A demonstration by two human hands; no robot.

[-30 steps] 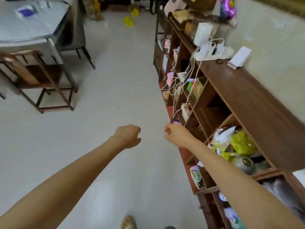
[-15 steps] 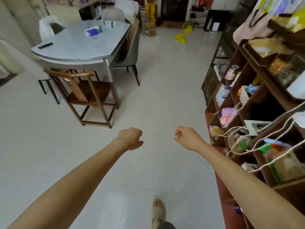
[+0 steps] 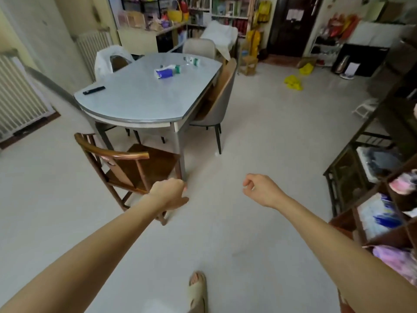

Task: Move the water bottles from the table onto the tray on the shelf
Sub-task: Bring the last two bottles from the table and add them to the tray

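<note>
From my head camera: my left hand (image 3: pixel 168 193) hangs over the floor with its fingers loosely curled, holding nothing. My right hand (image 3: pixel 261 190) is the same, fingers loosely bent, thumb near forefinger, nothing between them. The water bottles (image 3: pixel 192 61) lie on the far part of the grey table (image 3: pixel 135 105), well apart from both hands, one beside a blue-and-white pack (image 3: pixel 164 73).

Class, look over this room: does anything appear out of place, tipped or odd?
Yes. Two bottles lie on their sides on the table instead of standing, and yellow items sit loose on the floor near the door.
</note>
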